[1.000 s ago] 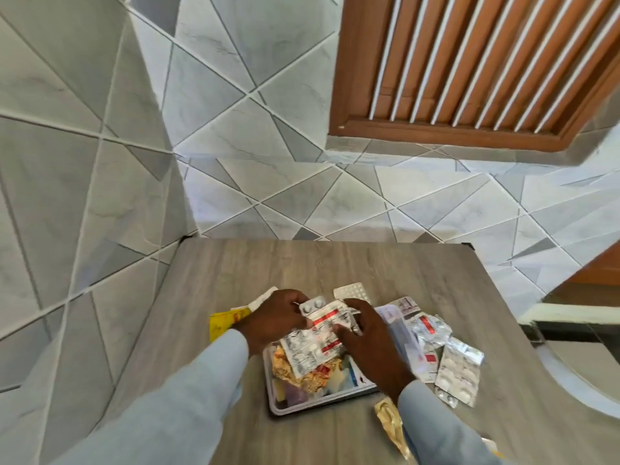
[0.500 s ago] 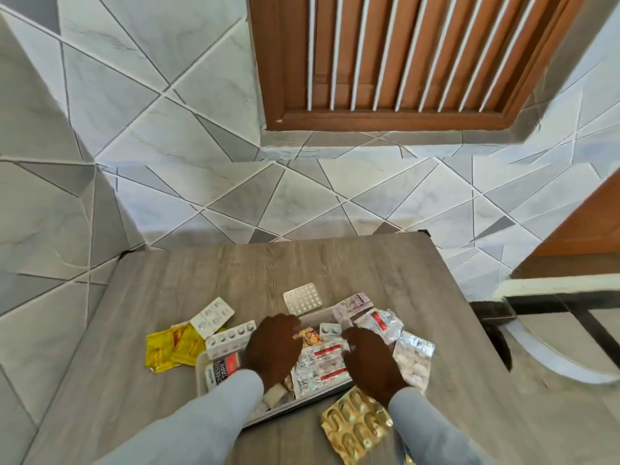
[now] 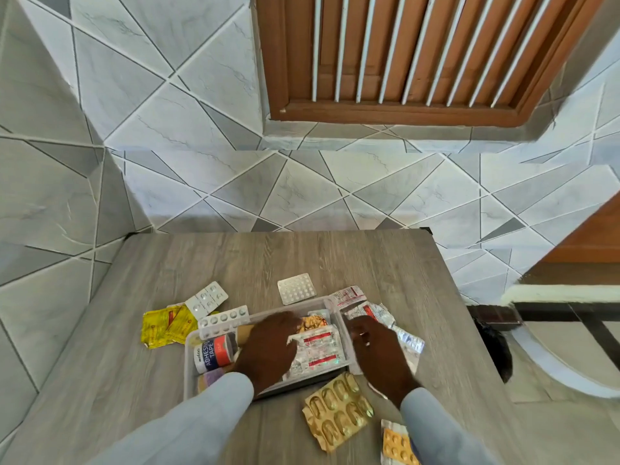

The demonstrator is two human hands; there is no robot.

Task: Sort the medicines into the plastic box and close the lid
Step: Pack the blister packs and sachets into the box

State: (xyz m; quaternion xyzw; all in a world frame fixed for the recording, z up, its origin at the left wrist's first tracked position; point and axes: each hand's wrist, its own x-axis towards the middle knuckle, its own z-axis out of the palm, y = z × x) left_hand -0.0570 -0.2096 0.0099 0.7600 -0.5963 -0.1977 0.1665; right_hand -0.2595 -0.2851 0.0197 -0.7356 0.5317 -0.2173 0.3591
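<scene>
Plastic box (image 3: 335, 301) at table (image 3: 201, 263) centre, w/ red-striped strips (image 3: 318, 350) now lying flat inside (a sec ago held up). Left hand (image 3: 268, 350) presses them, fingers spread; right hand (image 3: 379, 350) at box's right edge, grip unclear. Other strips remain outside; lid not seen.

My desk (image 3: 235, 260) is grey woodgrain, pushed into a corner. Grey tiles (image 3: 302, 193) with angled lines cover both walls. A brown slatted shutter (image 3: 419, 52) hangs above.
</scene>
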